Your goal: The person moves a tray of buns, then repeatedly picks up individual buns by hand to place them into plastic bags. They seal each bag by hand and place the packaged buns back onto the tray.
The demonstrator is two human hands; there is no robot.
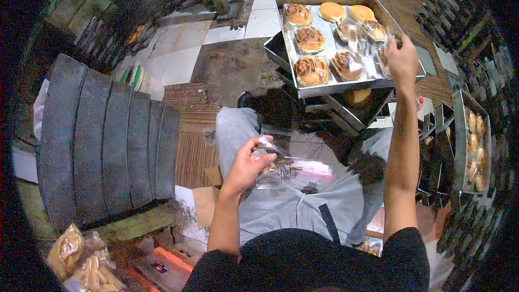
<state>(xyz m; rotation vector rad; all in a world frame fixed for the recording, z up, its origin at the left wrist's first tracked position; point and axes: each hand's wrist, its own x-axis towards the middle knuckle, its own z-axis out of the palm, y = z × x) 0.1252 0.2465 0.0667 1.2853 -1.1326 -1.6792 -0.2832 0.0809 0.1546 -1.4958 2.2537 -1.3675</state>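
Note:
My left hand (250, 166) pinches a clear plastic bag (294, 172) between thumb and fingers above my lap. The bag looks flat, with dark print and a pinkish edge. Stretched far forward, my right hand (401, 62) is at the right side of a metal tray (351, 85), its fingers curled on a wrapped bun (385, 60) that they partly cover. Wrapped buns with brown swirled tops, such as one bun (311, 71) at the near left corner, lie in the tray. Two plain golden buns (332, 11) sit at its far side.
More metal trays (346, 109) are stacked beneath that tray. Another tray of buns (476, 148) stands at the right. Dark grey trays (94, 146) lean in a row on the left. Bagged bread (89, 265) lies at the lower left, near an orange crate (170, 267).

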